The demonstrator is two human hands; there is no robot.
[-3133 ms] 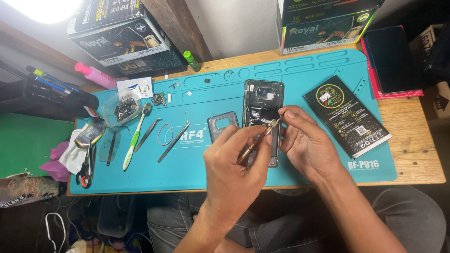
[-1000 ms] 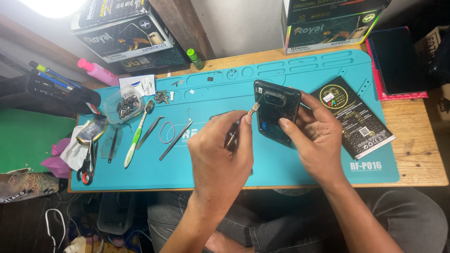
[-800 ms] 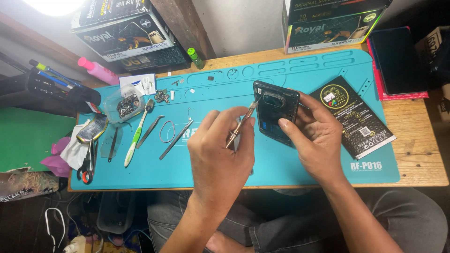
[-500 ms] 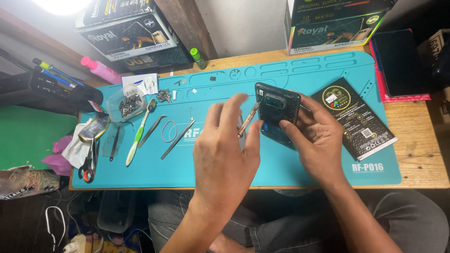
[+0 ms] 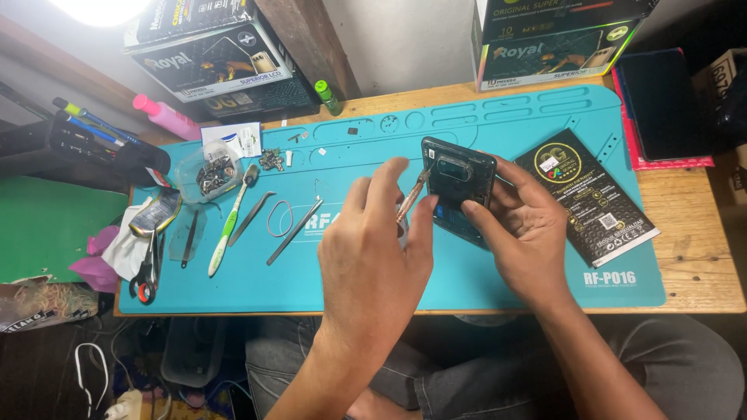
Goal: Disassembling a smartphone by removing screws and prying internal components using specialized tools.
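At the centre of the frame, above the teal repair mat [image 5: 498,264] that covers the wooden bench [image 5: 700,257], we see the two hands meeting over a dark phone body [image 5: 459,190]. The right hand [image 5: 525,233] has its grip closed around the phone, thumb on the near face and fingers behind, tilting it up off the mat, seemingly so that the camera end faces the tool. The left hand [image 5: 373,257] grasps a thin screwdriver [image 5: 411,198] between thumb and fingertips, its tip touching the phone's upper left corner; the pinch sits low on the shaft, which we judge gives fine control. Just right of the phone, flat on the mat, lies a black packet with gold print [image 5: 587,198], near enough to reach. At the middle left of the frame the spare tools lie spread on the mat, apart from the work: a green-handled brush [image 5: 232,222], tweezers [image 5: 294,232], scissors [image 5: 146,268] and a clear cup of small parts [image 5: 210,173]. Printed boxes [image 5: 206,58] stand along the upper edge.
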